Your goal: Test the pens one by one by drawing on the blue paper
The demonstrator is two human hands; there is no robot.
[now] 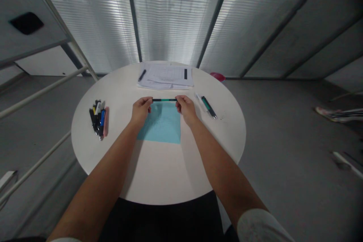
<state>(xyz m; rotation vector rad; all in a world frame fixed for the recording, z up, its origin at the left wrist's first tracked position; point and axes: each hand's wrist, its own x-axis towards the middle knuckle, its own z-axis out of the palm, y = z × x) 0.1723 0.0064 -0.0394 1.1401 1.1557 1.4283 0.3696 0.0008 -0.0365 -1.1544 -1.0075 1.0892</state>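
Note:
A slim black and green pen point(164, 100) is stretched level between my two hands. My left hand point(141, 111) pinches its left end with thumb and fingers, and my right hand point(186, 109) grips the right end the same way. Below and just nearer to me lies a light blue sheet of paper point(161, 124), its upper corners partly covered by my hands. Right of my right hand, a green and black pen point(209, 107) rests on the table beside a whitish pen point(200, 102).
A round white table point(159, 174) bears everything. At its left is a bunch of several pens point(98, 119) with a pink bar-shaped item point(106, 121). Printed papers point(167, 75) lie at the far edge, a black pen point(142, 75) on them. White metal rails point(42, 92) stand left.

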